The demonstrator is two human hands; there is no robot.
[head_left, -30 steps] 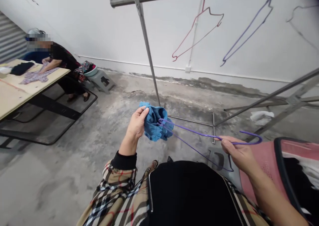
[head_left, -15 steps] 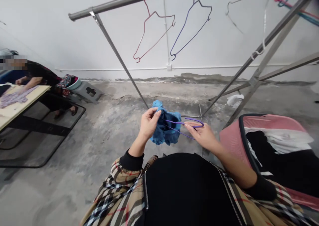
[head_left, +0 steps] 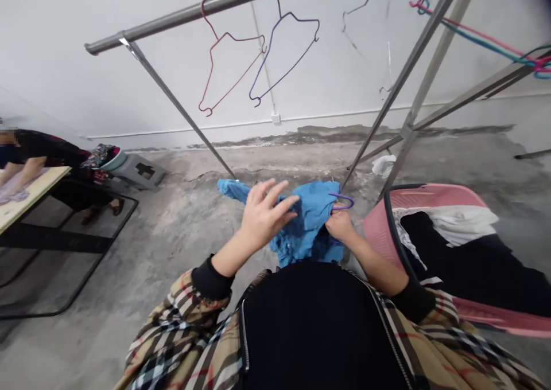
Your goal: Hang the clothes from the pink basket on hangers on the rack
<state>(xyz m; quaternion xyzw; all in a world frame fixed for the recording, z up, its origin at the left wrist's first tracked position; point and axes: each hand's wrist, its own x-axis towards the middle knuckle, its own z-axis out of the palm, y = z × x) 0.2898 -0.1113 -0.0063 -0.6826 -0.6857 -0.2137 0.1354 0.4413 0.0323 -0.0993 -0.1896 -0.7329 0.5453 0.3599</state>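
A blue garment [head_left: 312,209] hangs spread in front of my body, with one sleeve-like end reaching out to the left. Inside it is a purple hanger [head_left: 346,199]; only its hook and a short bit below show past the cloth. My right hand [head_left: 341,225] is closed around the hanger near the base of the hook, at the garment's right edge. Over the left part of the cloth, my left hand [head_left: 267,213] has its fingers spread and grips nothing. Whether its fingertips touch the cloth, I cannot tell.
Ahead, a metal rack [head_left: 181,20] carries a red hanger [head_left: 210,71] and a dark blue hanger [head_left: 282,57]. A pink basket [head_left: 374,229] of black and white clothes stands right. At left, a person [head_left: 47,155] works at a table [head_left: 34,192] beside a grey stool [head_left: 144,172].
The garment has been drawn over the hanger and spread out. My left hand has let go of the bunched cloth and opened. The view has swung to the right.
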